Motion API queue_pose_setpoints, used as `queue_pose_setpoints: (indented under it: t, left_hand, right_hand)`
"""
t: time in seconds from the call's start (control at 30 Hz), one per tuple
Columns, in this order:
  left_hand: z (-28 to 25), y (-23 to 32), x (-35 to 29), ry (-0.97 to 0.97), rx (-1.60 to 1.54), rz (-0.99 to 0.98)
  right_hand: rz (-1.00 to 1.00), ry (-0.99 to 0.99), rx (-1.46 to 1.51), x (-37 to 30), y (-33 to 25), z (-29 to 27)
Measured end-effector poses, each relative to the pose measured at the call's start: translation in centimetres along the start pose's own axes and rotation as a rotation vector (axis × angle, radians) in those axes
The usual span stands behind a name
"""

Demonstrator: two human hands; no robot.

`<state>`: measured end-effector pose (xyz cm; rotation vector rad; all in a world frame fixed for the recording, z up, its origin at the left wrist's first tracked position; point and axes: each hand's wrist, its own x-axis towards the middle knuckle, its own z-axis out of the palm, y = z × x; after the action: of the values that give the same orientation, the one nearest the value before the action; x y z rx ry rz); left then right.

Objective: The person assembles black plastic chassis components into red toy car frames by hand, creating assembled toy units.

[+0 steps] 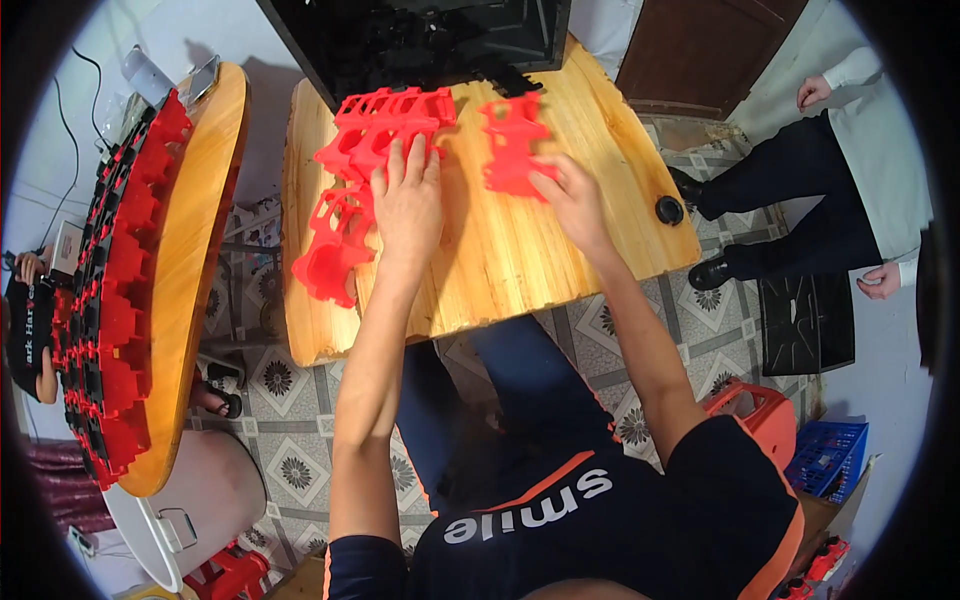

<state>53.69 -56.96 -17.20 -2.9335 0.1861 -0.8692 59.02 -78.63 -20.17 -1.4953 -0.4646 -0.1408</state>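
My right hand [573, 200] pinches the near edge of a red plastic toy vehicle shell [515, 145]. This shell has cut-out openings and is a little blurred. My left hand [408, 200] lies with fingers stretched over a group of similar red shells [385, 140] on the left half of the wooden table [480, 260]. Nearer to me, beside the left wrist, another red shell [335, 250] rests on the tabletop. The left palm hides part of the group.
A black open bin [420, 45] with black parts stands at the table's far edge. To the left, a second wooden table [200, 270] bears rows of red and black parts. A person [840, 180] stands at right; another sits far left. A white bucket [210, 500] is below.
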Motion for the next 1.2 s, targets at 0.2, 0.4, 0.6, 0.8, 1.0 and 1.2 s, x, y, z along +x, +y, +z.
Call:
queue_pose_setpoints:
  t: [0.2, 0.4, 0.6, 0.8, 1.0, 1.2]
  left_hand:
    - [-8.0, 7.8, -0.6, -0.016, -1.51, -0.566]
    - [-6.6, 8.3, -4.8, 0.022, -2.107, -0.919]
    - [-5.6, 8.7, -8.5, 0.004, -2.333, -0.957]
    - [-6.6, 8.3, -8.6, 0.223, -2.206, -0.982]
    - [-6.5, 6.5, -9.6, 0.37, -2.199, -0.953]
    - [-6.9, 7.4, -10.6, 0.39, -2.2, -0.895]
  right_hand:
    - [-0.499, -0.428, -0.557, -3.6, -10.1, -2.7]
    - [-0.243, -0.328, -0.228, 13.0, -7.2, -2.3]
    - [-0.288, -0.619, -0.997, 28.0, 8.2, -2.6]
    - [-0.386, -0.548, -0.954, 25.5, 5.7, -4.4]
    - [-0.06, -0.457, -0.471, 6.1, -9.7, -3.4]
    - [-0.139, -0.22, -0.48, -7.3, -14.0, 2.3]
